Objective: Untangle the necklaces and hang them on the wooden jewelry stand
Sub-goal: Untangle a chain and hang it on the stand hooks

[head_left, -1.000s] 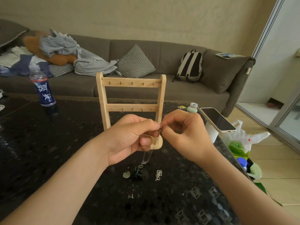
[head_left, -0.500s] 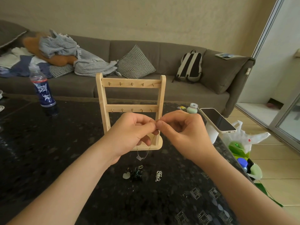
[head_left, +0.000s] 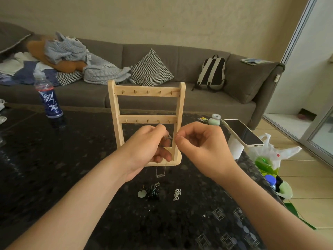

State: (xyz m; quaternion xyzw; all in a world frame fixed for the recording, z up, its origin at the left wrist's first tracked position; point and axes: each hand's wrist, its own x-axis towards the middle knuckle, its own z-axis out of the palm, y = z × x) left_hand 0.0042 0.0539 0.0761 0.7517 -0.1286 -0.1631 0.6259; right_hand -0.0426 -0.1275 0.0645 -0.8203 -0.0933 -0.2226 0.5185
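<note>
Left hand and right hand pinch necklace; bottle label illegible

View: your single head-worn wide-angle camera | Facing: forward and down across the bench toward the sofa | Range: close on your left hand and right hand; forearms fill the lower frame

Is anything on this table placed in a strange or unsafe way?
Yes. The phone lies tilted on top of a white cup at the right edge of the table, overhanging it; it could slide off.
</note>
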